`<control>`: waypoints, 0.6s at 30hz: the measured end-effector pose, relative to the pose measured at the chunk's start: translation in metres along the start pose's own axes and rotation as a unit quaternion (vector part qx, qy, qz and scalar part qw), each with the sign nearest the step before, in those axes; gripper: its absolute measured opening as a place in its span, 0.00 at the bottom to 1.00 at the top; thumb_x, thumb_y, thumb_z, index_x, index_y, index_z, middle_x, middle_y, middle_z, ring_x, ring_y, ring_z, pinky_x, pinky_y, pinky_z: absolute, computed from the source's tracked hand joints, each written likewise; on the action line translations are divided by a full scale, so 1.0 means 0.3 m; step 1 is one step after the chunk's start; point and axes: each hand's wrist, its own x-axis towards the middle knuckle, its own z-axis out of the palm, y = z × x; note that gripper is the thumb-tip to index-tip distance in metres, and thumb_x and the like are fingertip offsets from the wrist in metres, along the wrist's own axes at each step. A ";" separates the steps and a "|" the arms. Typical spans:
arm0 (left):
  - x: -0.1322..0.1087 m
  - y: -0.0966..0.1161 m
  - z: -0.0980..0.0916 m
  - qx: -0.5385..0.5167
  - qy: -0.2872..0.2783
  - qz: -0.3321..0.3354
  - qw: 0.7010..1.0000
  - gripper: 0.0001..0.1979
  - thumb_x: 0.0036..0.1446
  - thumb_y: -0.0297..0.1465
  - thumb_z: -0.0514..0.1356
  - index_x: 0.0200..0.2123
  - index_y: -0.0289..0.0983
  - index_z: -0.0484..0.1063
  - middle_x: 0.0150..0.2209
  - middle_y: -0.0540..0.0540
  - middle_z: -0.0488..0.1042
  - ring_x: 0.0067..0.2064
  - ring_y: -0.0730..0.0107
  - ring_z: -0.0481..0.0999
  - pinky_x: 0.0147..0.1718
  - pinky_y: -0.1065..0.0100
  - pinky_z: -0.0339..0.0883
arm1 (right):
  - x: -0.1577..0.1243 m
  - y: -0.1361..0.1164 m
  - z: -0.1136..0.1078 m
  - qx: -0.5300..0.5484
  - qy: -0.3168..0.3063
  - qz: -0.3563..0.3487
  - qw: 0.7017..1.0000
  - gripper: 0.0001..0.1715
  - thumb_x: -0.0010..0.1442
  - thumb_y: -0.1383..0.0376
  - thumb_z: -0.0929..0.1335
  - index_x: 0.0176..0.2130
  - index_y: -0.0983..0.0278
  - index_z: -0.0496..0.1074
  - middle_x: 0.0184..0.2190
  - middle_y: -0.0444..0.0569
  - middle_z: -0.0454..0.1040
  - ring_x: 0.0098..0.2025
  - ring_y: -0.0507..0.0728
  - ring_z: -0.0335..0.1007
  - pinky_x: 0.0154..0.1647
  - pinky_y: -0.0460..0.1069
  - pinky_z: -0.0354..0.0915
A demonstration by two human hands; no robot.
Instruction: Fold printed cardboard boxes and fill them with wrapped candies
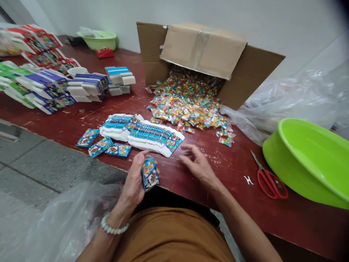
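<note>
We have both hands at the front edge of a worn red bench (81, 116). The left hand (133, 178) is closed around a small folded blue card (149, 174), which stands tilted against the fingers with its printed face showing; we can't see exactly how the fingers grip it. A bead bracelet (114, 227) sits on that wrist. The right hand (197, 163) is open and empty, fingers loosely spread, low over the bench just beside the left hand. We can't tell if its fingertips touch the wood.

The card in the left hand is the one thing in hand now, and the right hand is free. Nearest the right hand, at 11 o'clock, are two stacks of flat blue cards (155, 137). Three more small cards (100, 146) lie loose at 10 o'clock. At 1 o'clock, a heap of colourful sweet packets (188, 105) spills from a cardboard box (203, 51) lying on its side. Red scissors (269, 183) and a green basin (308, 160) sit at 3 o'clock. Printed card stacks (46, 83) fill the far left of the bench.
</note>
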 end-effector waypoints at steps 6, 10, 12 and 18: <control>0.170 0.008 -0.121 0.347 0.144 0.301 0.876 0.26 0.55 0.40 0.63 0.55 0.39 0.64 0.48 0.43 0.68 0.52 0.56 0.71 0.54 0.56 0.65 | 0.046 0.091 -0.291 -0.118 0.199 -0.004 0.973 0.21 0.57 0.53 0.69 0.46 0.64 0.73 0.41 0.53 0.76 0.39 0.58 0.70 0.43 0.54 0.66; 0.245 -0.004 -0.124 0.440 0.213 0.409 0.771 0.32 0.57 0.37 0.62 0.61 0.32 0.59 0.53 0.31 0.66 0.58 0.44 0.66 0.59 0.45 0.59 | 0.012 0.140 -0.386 -0.151 0.233 0.006 0.961 0.22 0.57 0.52 0.68 0.46 0.64 0.74 0.42 0.53 0.77 0.36 0.58 0.71 0.42 0.54 0.66; 0.250 -0.001 -0.126 0.472 0.218 0.433 0.737 0.29 0.60 0.37 0.61 0.62 0.33 0.59 0.56 0.28 0.65 0.62 0.40 0.63 0.60 0.42 0.56 | 0.002 0.159 -0.423 -0.170 0.262 0.006 0.950 0.22 0.58 0.53 0.68 0.46 0.64 0.74 0.41 0.53 0.78 0.36 0.58 0.71 0.42 0.55 0.66; 0.248 -0.001 -0.159 0.519 0.224 0.458 0.687 0.25 0.59 0.35 0.62 0.60 0.45 0.66 0.63 0.39 0.65 0.67 0.37 0.58 0.65 0.37 0.47 | 0.077 0.157 -0.541 -0.243 0.305 -0.010 0.921 0.23 0.59 0.54 0.66 0.47 0.66 0.74 0.43 0.57 0.77 0.39 0.60 0.73 0.44 0.55 0.69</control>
